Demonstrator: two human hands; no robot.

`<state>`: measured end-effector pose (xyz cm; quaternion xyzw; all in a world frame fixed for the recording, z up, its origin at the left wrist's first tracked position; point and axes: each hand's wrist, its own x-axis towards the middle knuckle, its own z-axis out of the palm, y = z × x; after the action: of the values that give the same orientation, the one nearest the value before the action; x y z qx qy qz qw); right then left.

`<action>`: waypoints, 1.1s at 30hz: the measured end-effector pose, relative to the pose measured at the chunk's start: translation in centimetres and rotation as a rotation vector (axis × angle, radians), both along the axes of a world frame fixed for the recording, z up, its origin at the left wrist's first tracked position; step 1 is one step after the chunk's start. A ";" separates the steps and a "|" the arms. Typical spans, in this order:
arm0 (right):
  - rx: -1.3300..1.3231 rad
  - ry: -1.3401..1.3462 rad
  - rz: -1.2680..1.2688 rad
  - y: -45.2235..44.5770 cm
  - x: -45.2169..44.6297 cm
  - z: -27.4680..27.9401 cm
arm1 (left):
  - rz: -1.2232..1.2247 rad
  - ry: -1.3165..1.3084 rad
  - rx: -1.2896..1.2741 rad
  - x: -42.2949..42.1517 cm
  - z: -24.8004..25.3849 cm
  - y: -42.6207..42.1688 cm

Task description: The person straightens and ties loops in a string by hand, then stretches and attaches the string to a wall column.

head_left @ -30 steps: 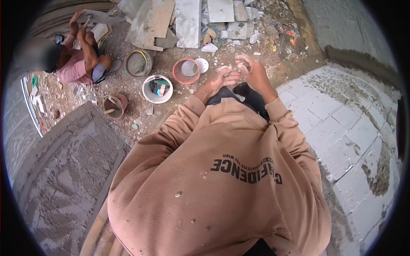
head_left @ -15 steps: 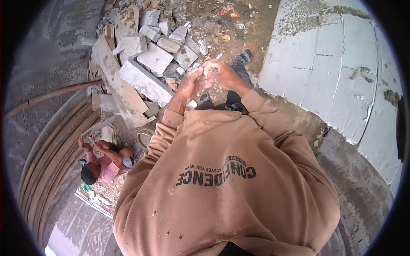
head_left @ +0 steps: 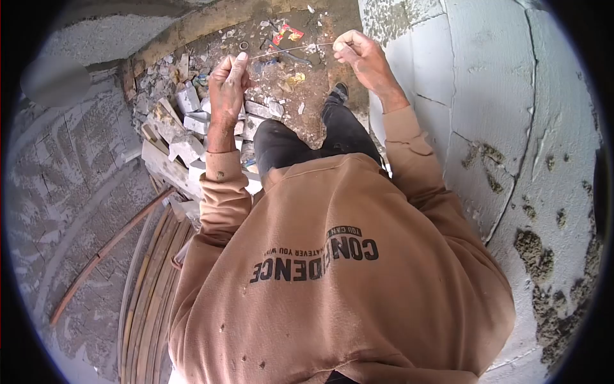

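A thin pale string [head_left: 288, 49] runs almost straight between my two hands, rising slightly toward the right. My left hand [head_left: 227, 89] pinches one end between thumb and fingers, above the rubble. On the other side my right hand [head_left: 364, 56] grips the far end with thumb and forefinger, close to the edge of the block wall. The string hangs in the air over the dirt floor, touching nothing else that I can make out. Whether it is cord or fine wire is too small to tell.
Broken white blocks [head_left: 188, 144] and planks lie in a heap on the left. A light grey block wall [head_left: 422, 70] rises at my right. Long wooden strips [head_left: 150, 281] lean at the lower left. A red wrapper [head_left: 288, 34] and a dark bar [head_left: 295, 59] lie on the floor.
My hands were close together in front of me; now they are wide apart with the string stretched between them. The view has shifted, and the crouching person at left has left it.
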<state>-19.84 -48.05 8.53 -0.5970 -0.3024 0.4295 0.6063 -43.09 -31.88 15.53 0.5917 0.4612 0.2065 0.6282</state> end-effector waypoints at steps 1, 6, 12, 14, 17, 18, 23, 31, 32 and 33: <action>0.008 0.025 -0.110 -0.5 1.1 0.8 | -0.079 -0.052 0.037 1.4 0.8 1.5; -0.061 0.037 -0.347 -4.3 4.3 -1.6 | -0.212 -0.049 0.267 8.9 5.0 6.4; -0.182 -0.039 -0.490 -6.3 4.2 -2.3 | -0.393 0.016 0.397 14.6 6.2 11.1; -0.242 -0.150 -0.516 -5.7 4.5 -1.6 | -0.486 0.041 0.453 16.1 7.1 13.2; -0.305 -0.300 -0.595 -3.2 5.0 0.3 | -0.616 0.160 0.525 18.1 8.8 17.5; -0.252 -0.311 -0.644 -1.7 5.1 1.2 | -0.627 0.193 0.548 18.7 9.3 19.0; -0.265 -0.394 -0.839 4.8 6.0 2.8 | -0.846 0.196 0.479 20.7 7.0 28.1; -0.390 -0.409 -1.143 18.5 2.4 3.1 | -1.145 0.058 0.260 26.2 2.2 44.9; -0.432 -0.390 -1.155 20.6 1.6 3.7 | -1.137 0.003 0.186 27.0 2.9 46.1; -0.429 -0.380 -1.144 22.7 1.1 4.3 | -1.180 -0.018 0.214 28.2 3.0 47.8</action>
<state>-18.69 -25.35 12.83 -0.8379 0.0550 -0.0243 0.5425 -14.92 15.90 18.56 0.8060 0.0262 -0.1267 0.5776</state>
